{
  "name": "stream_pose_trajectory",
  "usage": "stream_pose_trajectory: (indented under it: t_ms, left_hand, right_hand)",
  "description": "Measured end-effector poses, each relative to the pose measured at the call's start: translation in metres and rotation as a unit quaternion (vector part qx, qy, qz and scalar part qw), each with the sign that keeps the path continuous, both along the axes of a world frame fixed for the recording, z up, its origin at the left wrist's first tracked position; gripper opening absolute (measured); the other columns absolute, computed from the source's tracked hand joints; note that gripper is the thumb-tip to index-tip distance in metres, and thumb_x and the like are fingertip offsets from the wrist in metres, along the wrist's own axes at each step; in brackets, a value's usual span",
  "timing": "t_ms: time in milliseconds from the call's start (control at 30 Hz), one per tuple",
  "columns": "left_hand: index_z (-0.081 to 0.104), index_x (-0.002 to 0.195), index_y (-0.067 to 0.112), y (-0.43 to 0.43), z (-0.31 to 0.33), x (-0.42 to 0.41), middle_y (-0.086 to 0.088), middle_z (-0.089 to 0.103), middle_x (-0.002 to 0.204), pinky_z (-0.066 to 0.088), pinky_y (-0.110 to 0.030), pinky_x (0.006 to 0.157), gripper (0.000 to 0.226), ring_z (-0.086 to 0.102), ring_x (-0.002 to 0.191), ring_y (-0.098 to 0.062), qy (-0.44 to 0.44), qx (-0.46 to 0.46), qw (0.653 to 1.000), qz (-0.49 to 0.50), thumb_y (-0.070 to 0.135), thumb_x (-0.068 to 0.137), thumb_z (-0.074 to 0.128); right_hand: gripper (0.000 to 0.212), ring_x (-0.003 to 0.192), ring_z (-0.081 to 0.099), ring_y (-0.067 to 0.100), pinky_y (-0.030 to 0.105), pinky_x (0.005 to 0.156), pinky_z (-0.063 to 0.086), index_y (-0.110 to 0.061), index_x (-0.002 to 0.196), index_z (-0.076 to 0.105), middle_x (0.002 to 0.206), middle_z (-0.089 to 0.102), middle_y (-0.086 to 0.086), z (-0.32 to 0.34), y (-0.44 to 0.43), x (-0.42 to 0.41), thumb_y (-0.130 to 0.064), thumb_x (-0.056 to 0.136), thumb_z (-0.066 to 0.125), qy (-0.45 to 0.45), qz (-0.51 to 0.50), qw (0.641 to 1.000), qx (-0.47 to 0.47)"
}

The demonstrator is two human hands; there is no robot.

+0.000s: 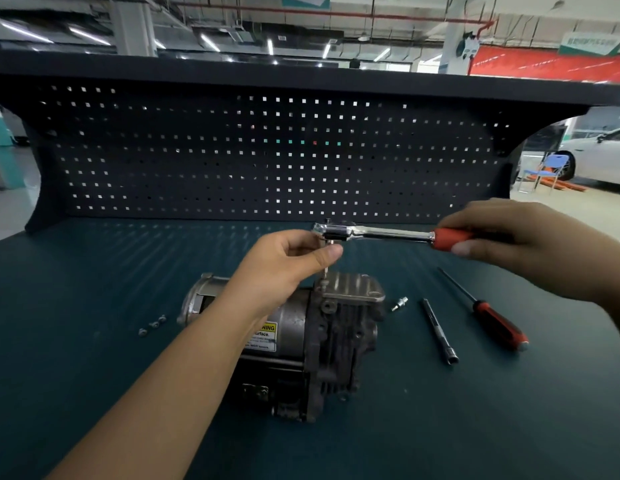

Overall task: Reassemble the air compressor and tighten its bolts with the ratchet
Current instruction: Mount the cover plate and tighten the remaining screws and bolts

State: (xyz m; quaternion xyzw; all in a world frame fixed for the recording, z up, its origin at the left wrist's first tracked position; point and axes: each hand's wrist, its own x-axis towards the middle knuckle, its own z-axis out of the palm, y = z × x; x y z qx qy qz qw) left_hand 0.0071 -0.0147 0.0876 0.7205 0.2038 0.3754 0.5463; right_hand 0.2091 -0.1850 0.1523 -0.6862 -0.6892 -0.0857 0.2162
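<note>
okay, left hand reaches over the compressor, thumb and fingers pinching the bit under the ratchet head. right hand wraps the red handle, ratchet held level above the top plate. compressor lies on the table, centre.

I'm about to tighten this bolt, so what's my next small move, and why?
Probably swing the red-handled chrome ratchet with your right hand: its thin bit appears seated on the corner bolt of the grey finned head plate, and your left hand pinches it.
</note>
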Motion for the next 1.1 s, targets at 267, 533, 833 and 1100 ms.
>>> stream_pose_trajectory:
  t_ms: [267, 533, 833, 1100]
  left_hand:
    - [0.071, 0.081, 0.015, -0.007, -0.005, 0.003, 0.006, 0.073, 0.075, 0.051, -0.014, 0.066, 0.023, 0.069, 0.072, -0.007, -0.014, -0.001, 0.995, 0.099, 0.030, 0.067, 0.080]
    - [0.072, 0.083, 0.015, -0.006, -0.003, 0.000, 0.003, 0.075, 0.078, 0.048, -0.006, 0.067, 0.010, 0.068, 0.072, 0.000, -0.027, -0.017, 0.999, 0.020, 0.022, 0.075, 0.072]
    - [0.073, 0.085, 0.021, -0.001, -0.002, -0.004, 0.001, 0.075, 0.089, 0.041, -0.036, 0.096, 0.023, 0.067, 0.090, -0.008, -0.002, -0.043, 0.999, -0.019, 0.038, 0.071, 0.064]
    - [0.073, 0.086, 0.020, -0.009, -0.004, 0.000, 0.004, 0.075, 0.082, 0.047, -0.011, 0.072, 0.008, 0.069, 0.080, -0.003, -0.003, -0.014, 1.000, 0.018, 0.024, 0.079, 0.072]
  right_hand:
    - [0.023, 0.052, 0.047, 0.007, 0.012, 0.056, 0.035, -0.026, 0.079, 0.066, 0.065, 0.059, -0.011, -0.001, -0.036, -0.072, -0.046, 0.072, 0.060, -0.157, -0.065, 0.978, 0.123]
    - [0.015, 0.083, 0.054, -0.011, 0.016, 0.064, 0.041, -0.061, 0.077, 0.055, 0.089, 0.059, -0.033, 0.006, -0.013, -0.011, -0.063, 0.064, 0.062, 0.016, -0.040, 0.999, -0.033]
    - [0.026, 0.087, 0.054, 0.004, 0.012, 0.067, 0.032, -0.022, 0.111, 0.062, 0.090, 0.055, -0.022, -0.005, 0.062, 0.021, -0.008, 0.090, 0.062, 0.027, -0.025, 0.999, -0.034]
    - [0.026, 0.058, 0.051, -0.003, 0.010, 0.057, 0.032, -0.027, 0.088, 0.070, 0.070, 0.057, -0.022, 0.006, -0.037, -0.051, -0.044, 0.070, 0.060, -0.112, -0.075, 0.990, 0.039]
